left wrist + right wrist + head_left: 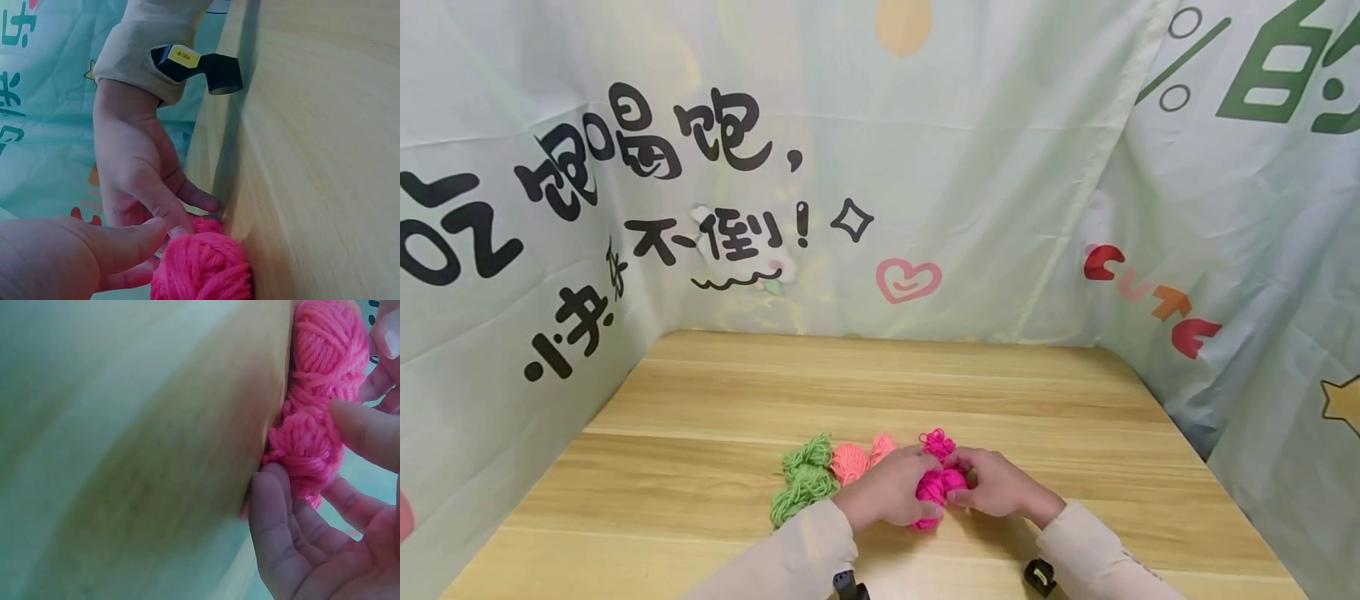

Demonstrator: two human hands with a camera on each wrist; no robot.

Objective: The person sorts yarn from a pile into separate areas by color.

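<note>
Several hot-pink yarn balls [929,487] lie bunched on the table between the two hands. My right hand [996,482] grips one from the right; in the right wrist view its thumb rests on the pink yarn ball [306,439] and its fingers curl along the opposite side. From the left, my left hand [891,487] reaches in with fingers extended at the side of the bunch. A near pink yarn ball [203,269] fills the bottom of the left wrist view, beside the left hand's fairly straight thumb. Part of the bunch is hidden behind the fingers.
Coral yarn balls [850,462] sit just left of the pink ones, partly behind the left hand. Farther left are green yarn bundles [808,483]. All rest on a wood-grain table [700,392], with a printed cloth [1000,208] hanging around its back and sides.
</note>
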